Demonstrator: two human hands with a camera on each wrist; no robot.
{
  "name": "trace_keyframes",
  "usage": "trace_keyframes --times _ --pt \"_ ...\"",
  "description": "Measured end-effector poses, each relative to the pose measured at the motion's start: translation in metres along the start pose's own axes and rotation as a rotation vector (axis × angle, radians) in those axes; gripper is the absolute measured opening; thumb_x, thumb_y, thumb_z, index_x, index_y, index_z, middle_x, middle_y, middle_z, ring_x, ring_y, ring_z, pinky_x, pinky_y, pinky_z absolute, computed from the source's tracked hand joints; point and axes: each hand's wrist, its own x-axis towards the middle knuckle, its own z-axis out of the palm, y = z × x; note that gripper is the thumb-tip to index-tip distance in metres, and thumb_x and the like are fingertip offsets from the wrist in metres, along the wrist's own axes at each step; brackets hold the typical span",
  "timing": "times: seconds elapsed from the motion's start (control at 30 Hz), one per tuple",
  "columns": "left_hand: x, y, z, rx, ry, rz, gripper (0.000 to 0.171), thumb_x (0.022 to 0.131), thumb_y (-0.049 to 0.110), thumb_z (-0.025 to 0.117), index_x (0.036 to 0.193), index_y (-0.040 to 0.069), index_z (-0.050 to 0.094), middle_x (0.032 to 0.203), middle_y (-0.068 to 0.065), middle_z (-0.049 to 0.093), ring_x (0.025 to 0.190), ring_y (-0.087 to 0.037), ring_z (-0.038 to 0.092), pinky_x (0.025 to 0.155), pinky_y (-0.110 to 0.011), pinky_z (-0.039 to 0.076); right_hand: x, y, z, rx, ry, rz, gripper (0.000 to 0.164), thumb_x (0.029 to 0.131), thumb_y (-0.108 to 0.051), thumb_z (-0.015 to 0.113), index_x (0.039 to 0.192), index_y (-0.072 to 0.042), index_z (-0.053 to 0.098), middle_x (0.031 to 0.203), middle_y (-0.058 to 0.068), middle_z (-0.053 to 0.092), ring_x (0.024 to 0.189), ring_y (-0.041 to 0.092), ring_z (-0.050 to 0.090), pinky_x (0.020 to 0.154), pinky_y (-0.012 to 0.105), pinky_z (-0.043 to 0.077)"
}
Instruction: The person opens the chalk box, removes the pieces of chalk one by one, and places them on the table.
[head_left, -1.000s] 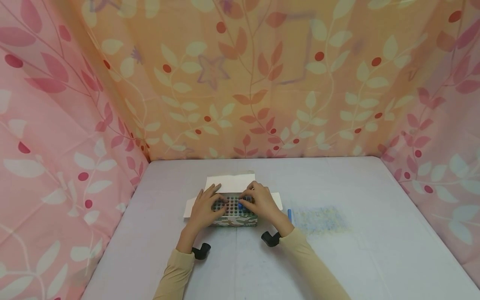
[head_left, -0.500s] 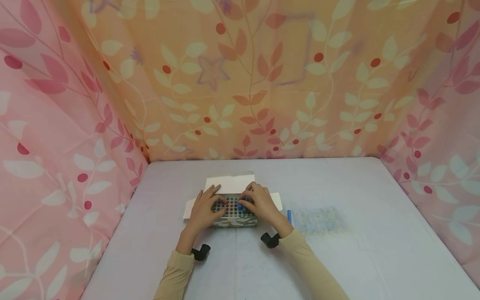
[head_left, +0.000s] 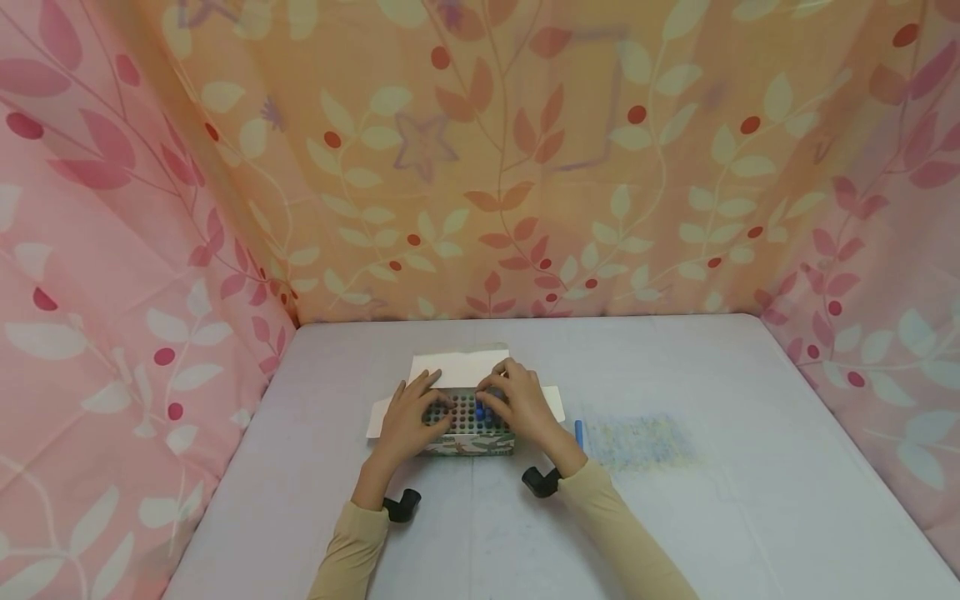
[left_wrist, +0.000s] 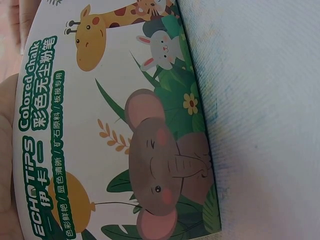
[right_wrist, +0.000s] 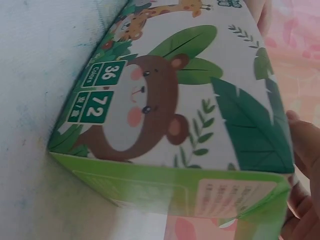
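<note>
In the head view, an opened box of colored chalk [head_left: 468, 445] stands on the table, its rows of chalk ends facing up. My left hand [head_left: 408, 419] rests over the box's left end, thumb and index finger curved above the chalk with a gap between them, other fingers spread. My right hand [head_left: 521, 404] is over the right part, its thumb and index finger at a blue chalk [head_left: 481, 413] that stands out among the rows. The left wrist view shows the box's printed front [left_wrist: 150, 140]; the right wrist view shows its bear picture [right_wrist: 145, 100] and green end.
The white lid flap [head_left: 459, 367] stands up behind the box, with side flaps [head_left: 554, 402] folded outward. A blue chalk stick [head_left: 579, 434] lies to the right, beside a blue and yellow chalk smudge [head_left: 641, 442] on the white table [head_left: 750, 517]. Patterned curtains [head_left: 480, 167] surround the table.
My right hand's thumb and index finger have risen slightly over the box, and more blue shows beneath them. The left hand and the box have stayed in place.
</note>
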Motion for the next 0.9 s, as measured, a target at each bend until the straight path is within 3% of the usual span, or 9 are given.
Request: trace_keyframes --times 0.3,0.7,0.9 --pt "-0.001 0.0 0.001 0.01 -0.003 0.002 0.011 0.079 0.03 0.067 0.088 0.024 0.065 0.144 -0.005 0.042 0.138 -0.027 0.028 0.113 -0.056 0.016 0.006 -0.004 -0.012 0.046 0.079 0.036 0.009 0.085 -0.025 0.067 0.09 -0.018 0.068 0.094 0.004 0.051 0.08 0.017 0.05 0.076 0.042 0.042" --pt "-0.001 -0.003 0.002 0.012 0.0 0.007 0.01 0.079 0.031 0.067 0.086 0.025 0.064 0.144 -0.004 0.042 0.138 -0.026 0.028 0.113 -0.055 0.016 0.007 -0.001 -0.035 0.211 0.187 0.077 0.008 0.083 -0.019 0.069 0.089 -0.014 0.068 0.093 0.003 0.05 0.083 0.027 0.053 0.08 0.041 0.036" --pt "-0.001 -0.003 0.002 0.007 0.0 0.007 0.01 0.08 0.031 0.067 0.087 0.024 0.064 0.144 -0.004 0.042 0.139 -0.025 0.028 0.113 -0.055 0.016 0.005 0.003 -0.048 0.23 0.229 0.088 0.008 0.082 -0.017 0.07 0.088 -0.012 0.068 0.092 0.004 0.052 0.083 0.025 0.053 0.078 0.038 0.039"
